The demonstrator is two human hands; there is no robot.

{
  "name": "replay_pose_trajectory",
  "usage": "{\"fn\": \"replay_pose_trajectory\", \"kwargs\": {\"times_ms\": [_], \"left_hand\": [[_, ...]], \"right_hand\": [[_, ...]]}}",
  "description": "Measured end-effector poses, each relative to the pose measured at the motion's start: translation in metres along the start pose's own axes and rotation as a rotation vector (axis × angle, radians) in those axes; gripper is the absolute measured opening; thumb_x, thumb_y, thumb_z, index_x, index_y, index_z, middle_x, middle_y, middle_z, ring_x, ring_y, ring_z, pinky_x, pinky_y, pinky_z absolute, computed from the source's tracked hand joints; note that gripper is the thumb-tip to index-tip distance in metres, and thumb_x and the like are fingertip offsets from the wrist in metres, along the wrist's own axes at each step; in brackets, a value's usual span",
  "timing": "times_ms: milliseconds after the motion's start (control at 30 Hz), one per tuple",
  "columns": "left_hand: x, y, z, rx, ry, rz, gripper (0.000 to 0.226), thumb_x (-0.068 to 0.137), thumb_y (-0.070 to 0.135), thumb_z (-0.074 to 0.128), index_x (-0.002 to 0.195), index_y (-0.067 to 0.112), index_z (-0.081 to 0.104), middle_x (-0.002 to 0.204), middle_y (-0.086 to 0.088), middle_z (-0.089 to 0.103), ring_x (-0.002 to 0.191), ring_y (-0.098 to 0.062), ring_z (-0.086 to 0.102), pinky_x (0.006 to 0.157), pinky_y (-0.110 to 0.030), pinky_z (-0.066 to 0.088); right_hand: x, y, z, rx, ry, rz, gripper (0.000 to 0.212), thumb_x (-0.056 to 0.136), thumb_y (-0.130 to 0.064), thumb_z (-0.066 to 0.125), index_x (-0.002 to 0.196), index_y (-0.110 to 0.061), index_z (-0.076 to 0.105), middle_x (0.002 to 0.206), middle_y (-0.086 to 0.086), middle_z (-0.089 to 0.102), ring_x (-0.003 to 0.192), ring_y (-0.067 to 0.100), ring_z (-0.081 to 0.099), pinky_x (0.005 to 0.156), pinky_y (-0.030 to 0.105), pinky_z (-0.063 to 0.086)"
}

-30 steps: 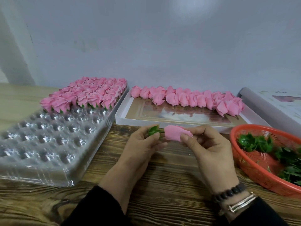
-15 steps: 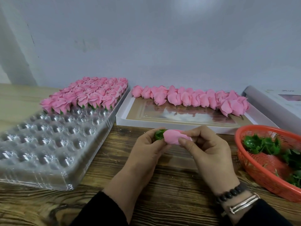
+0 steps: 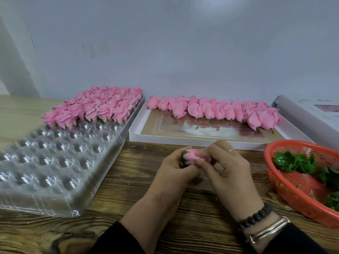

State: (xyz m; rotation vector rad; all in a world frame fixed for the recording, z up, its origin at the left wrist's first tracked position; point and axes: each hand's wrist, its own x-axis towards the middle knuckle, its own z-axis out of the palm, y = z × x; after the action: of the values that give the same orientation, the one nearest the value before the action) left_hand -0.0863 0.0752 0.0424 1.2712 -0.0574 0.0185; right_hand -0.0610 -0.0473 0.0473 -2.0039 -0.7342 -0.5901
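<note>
Rose head: pink, lying sideways just above the wooden table, near middle, in front of the white box.
Calyx: green cup seated on the left end of the bloom.
Left hand: curled round the calyx end, thumb and fingers pinching it.
Right hand: fingertips pinching the petal end; both hands close together, clamped on the one flower.
Weight: judged very light, next to nothing to carry.
Feel: judged soft and crushable; thin petals, likely to dent or tear under a hard squeeze.
Best hold: at the firmer green base, or lightly round the widest part of the bloom; never by a single petal tip.
Slip: little risk, matt surface by the look of it.
Clear tray: left, far rows filled with finished roses, near pockets bare.
Row in the box: blooms along the far side, no green cups visible.
Red basket: right, holding loose green calyxes.
</note>
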Motion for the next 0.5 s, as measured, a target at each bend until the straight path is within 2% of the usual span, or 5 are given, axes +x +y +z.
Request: {"fn": "replay_pose_trajectory", "kwargs": {"times_ms": [167,267,367,433,500], "left_hand": [[0.002,0.004,-0.001,0.071,-0.066,0.012,0.047,0.068,-0.009,0.055,0.113,0.004,0.056,0.096,-0.012,0.066,0.092,-0.022,0.062,0.085,-0.039,0.049],[0.004,0.008,-0.009,0.483,-0.037,0.052,0.050,0.078,-0.007,0.062,0.120,0.017,0.051,0.102,-0.007,0.066,0.089,-0.019,0.066,0.081,-0.032,0.054],[0.005,0.010,-0.014,0.817,0.098,0.131,0.037,0.079,0.009,0.066,0.106,0.028,0.050,0.080,0.006,0.061,0.069,-0.003,0.057,0.067,-0.022,0.048],[0.004,0.010,-0.015,0.905,0.149,0.158,0.032,0.076,0.018,0.070,0.097,0.029,0.049,0.082,0.009,0.058,0.074,-0.005,0.055,0.067,-0.024,0.047],[0.005,0.009,-0.013,0.951,0.161,0.186,0.025,0.075,0.021,0.070,0.087,0.026,0.049,0.083,0.008,0.058,0.077,-0.011,0.054,0.066,-0.029,0.047]], "right_hand": [[0.005,0.006,-0.001,-0.019,0.017,-0.008,0.012,0.075,0.005,0.068,0.078,-0.006,0.067,0.075,-0.004,0.053,0.075,0.007,0.051,0.068,0.009,0.040],[0.005,0.009,-0.001,0.037,0.031,0.055,0.013,0.075,0.004,0.070,0.075,-0.008,0.066,0.073,-0.004,0.054,0.073,0.008,0.052,0.065,0.012,0.041],[0.004,0.009,-0.002,0.102,0.050,0.067,0.018,0.075,-0.002,0.072,0.075,-0.019,0.066,0.073,-0.008,0.055,0.073,0.004,0.053,0.065,0.009,0.041],[0.003,0.007,-0.003,0.145,0.030,0.054,0.020,0.076,-0.004,0.072,0.077,-0.024,0.066,0.074,-0.008,0.058,0.075,0.003,0.055,0.067,0.007,0.041],[0.001,0.003,-0.002,0.193,-0.033,0.047,0.015,0.076,-0.006,0.072,0.079,-0.020,0.068,0.077,-0.006,0.060,0.077,0.004,0.057,0.067,0.008,0.042]]}}
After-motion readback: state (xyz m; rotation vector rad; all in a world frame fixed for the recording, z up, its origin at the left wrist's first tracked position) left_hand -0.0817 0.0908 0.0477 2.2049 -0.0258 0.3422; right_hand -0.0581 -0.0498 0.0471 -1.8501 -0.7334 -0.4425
